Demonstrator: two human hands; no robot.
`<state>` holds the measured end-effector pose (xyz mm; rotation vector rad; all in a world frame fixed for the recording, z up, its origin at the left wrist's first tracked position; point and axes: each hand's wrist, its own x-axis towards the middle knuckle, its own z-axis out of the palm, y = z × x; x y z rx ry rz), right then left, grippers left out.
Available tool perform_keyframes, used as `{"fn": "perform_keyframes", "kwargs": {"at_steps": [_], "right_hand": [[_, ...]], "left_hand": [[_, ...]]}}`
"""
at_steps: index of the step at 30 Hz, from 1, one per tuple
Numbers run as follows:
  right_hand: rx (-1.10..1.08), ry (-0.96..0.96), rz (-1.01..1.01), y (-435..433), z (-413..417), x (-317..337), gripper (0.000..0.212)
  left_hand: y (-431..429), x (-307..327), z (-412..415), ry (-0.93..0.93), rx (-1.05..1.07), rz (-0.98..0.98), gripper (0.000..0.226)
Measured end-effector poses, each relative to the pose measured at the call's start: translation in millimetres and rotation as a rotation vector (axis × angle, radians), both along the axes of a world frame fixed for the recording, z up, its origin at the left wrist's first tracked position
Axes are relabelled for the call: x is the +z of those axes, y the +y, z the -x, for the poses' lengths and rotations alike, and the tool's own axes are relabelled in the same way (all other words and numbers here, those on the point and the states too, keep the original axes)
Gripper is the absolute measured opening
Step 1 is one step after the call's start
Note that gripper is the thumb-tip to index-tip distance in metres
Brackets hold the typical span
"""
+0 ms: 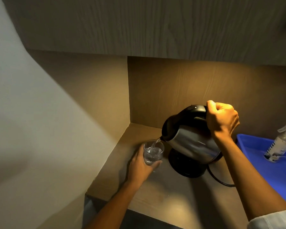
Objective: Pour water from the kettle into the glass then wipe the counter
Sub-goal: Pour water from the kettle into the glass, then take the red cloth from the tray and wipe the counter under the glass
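Pouring in progress on a wooden bench (155, 200). Right hand (221, 119) wrapped tight around the black handle of a steel kettle (193, 138), lifted off its black base (186, 164) and tipped left. Thin stream of water (155, 143) falling into a glass (153, 152), partly full, steadied by left hand (142, 162), fingers (156, 163) curled around it. Risk: tipping further could overfill or miss the rim, wetting the bench. Far right, blue tray (248, 146) holding spray bottle (281, 142).

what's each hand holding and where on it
The right hand grips the kettle by its black handle at the top. The left hand wraps the side of the glass.
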<state>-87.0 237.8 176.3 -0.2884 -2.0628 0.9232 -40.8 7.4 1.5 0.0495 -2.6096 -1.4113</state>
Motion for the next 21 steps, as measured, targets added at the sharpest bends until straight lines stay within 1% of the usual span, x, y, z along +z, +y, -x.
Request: {"fn": "perform_keyframes", "kwargs": {"at_steps": [4, 8, 12, 14, 17, 19, 21], "right_hand": [[-0.027, -0.008, 0.288, 27, 4, -24, 0.045], [-0.143, -0.056, 0.647, 45, 8, -36, 0.04], [-0.106, -0.04, 0.96, 51, 9, -69, 0.031], [-0.078, -0.007, 1.074, 55, 6, -87, 0.022], [-0.003, 0.106, 1.202, 55, 3, -106, 0.017], [0.008, 0.17, 1.235, 53, 0, -111, 0.014], [-0.012, 0.193, 1.245, 49, -4, -113, 0.014]], "left_hand": [[0, -2, 0, 0.012, 0.004, -0.02, 0.102], [1, -4, 1, 0.025, 0.019, -0.024, 0.103], [2, -8, 2, 0.024, 0.019, -0.035, 0.102], [3, -11, 2, 0.019, 0.011, -0.033, 0.102], [5, -15, 4, 0.016, 0.022, -0.036, 0.103], [5, -17, 4, 0.011, 0.015, -0.053, 0.104], [6, -17, 5, -0.002, -0.009, -0.064, 0.106]]}}
